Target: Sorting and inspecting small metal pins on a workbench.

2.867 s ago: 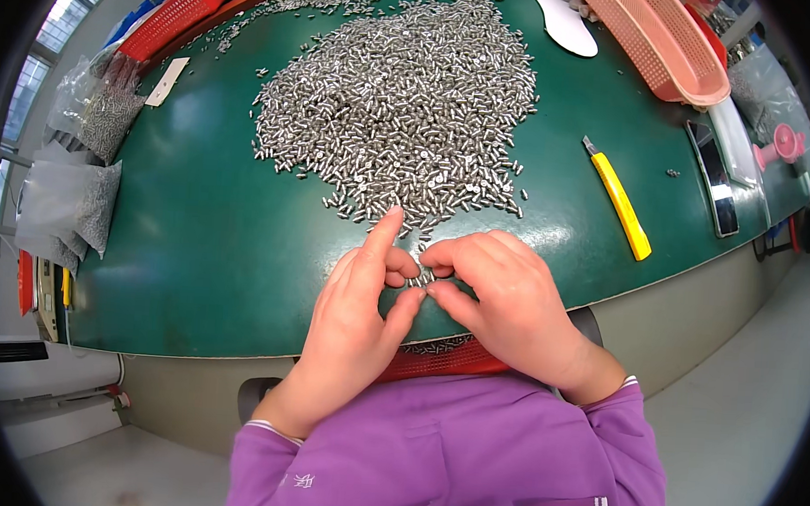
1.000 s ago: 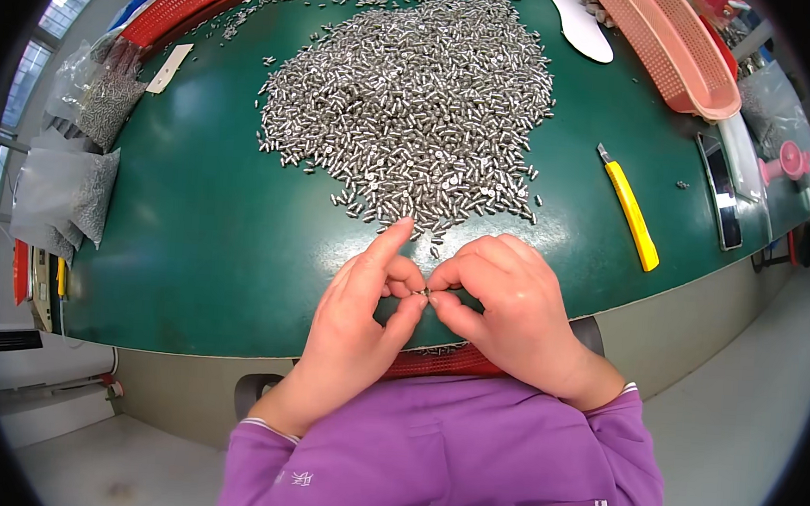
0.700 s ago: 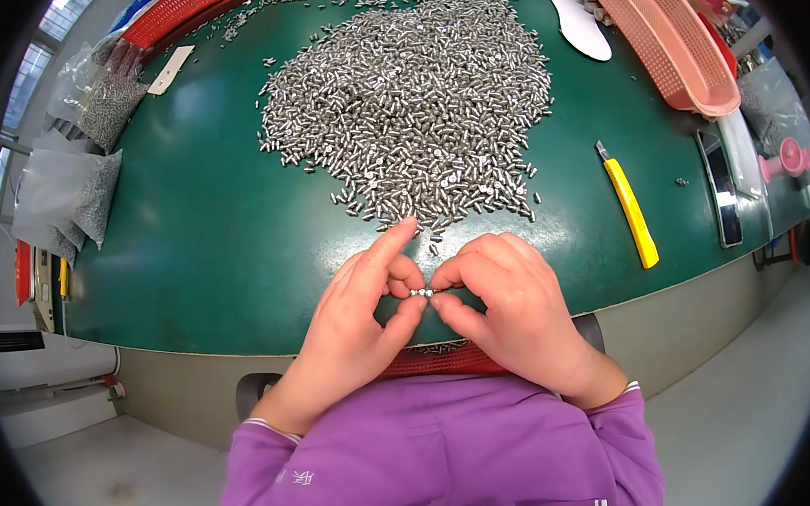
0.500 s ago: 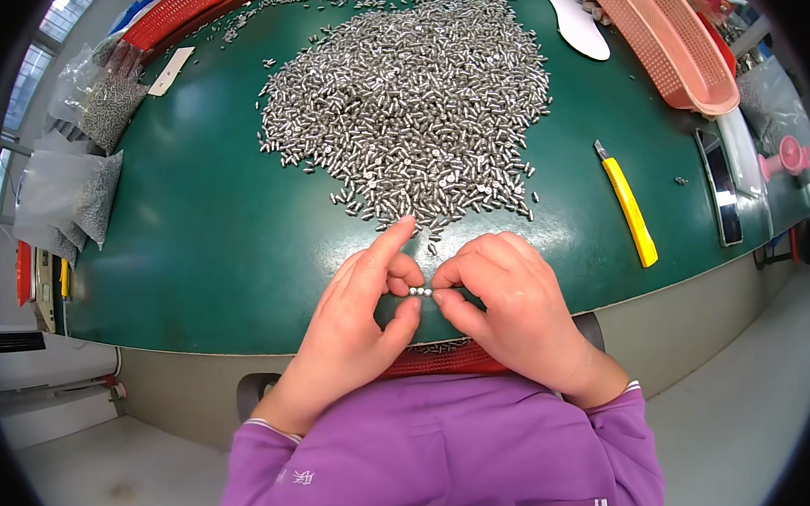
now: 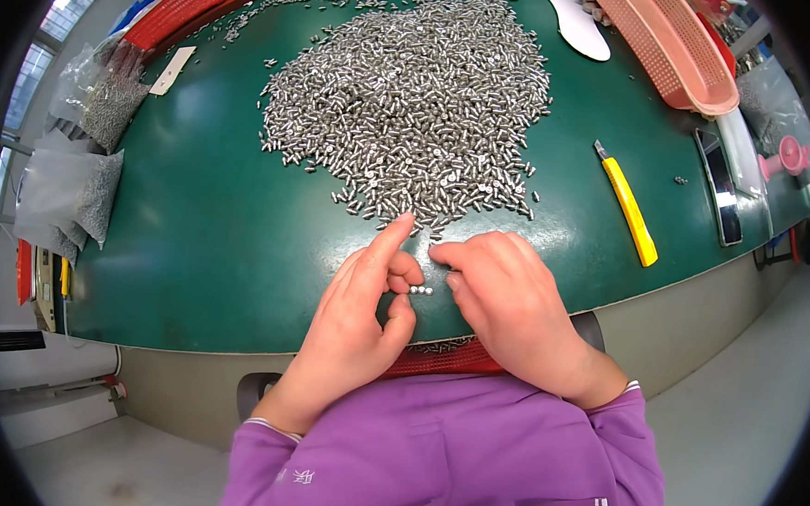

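A large heap of small, shiny bullet-shaped metal pieces spreads over the green table. My left hand has its thumb and curled fingers around the left end of a short row of metal pieces, whose round ends face up. Its index finger stretches toward the heap's near edge. To the right of the row, my right hand is away from it, thumb and index fingertips apart. That index fingertip reaches a loose metal piece just below the heap; whether it touches is hard to see.
A yellow utility knife and a phone lie to the right. A pink basket stands far right, a red basket far left. Filled plastic bags sit at the left edge. Under the table's front edge is a red basket.
My right hand has let go of the row's right end, and its index finger has moved up toward the loose piece. My left hand stays nearly still at the row.
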A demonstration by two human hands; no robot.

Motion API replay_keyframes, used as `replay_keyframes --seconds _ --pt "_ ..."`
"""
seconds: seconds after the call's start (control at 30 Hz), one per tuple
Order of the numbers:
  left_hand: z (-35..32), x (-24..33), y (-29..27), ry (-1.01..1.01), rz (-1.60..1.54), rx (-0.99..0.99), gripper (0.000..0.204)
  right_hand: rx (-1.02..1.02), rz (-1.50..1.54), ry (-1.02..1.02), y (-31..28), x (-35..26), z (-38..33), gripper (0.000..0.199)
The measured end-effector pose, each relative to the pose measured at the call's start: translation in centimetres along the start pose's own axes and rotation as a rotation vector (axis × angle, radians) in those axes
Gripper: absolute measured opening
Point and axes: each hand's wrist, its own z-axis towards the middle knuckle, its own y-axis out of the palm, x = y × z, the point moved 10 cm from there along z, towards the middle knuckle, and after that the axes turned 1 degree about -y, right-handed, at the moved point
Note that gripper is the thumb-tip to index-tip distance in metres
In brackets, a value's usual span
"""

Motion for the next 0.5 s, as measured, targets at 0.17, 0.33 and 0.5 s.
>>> replay_keyframes --seconds 0.17,0.33,0.5 --pt "-0.03 0.07 -0.08 0.0 0.004 0.007 0.081 -0.022 0.004 -0.012 0.11 0.05 -0.15 0.025" --pt "-0.03 0.13 0.0 0.011 0.0 0.01 0.081 -0.088 0.064 0.019 0.63 0.53 -0.15 0.027" --pt "-0.09 0.16 0.06 0.017 0.012 0.016 0.082 -0.106 0.091 0.035 0.43 0.65 -0.03 0.028"
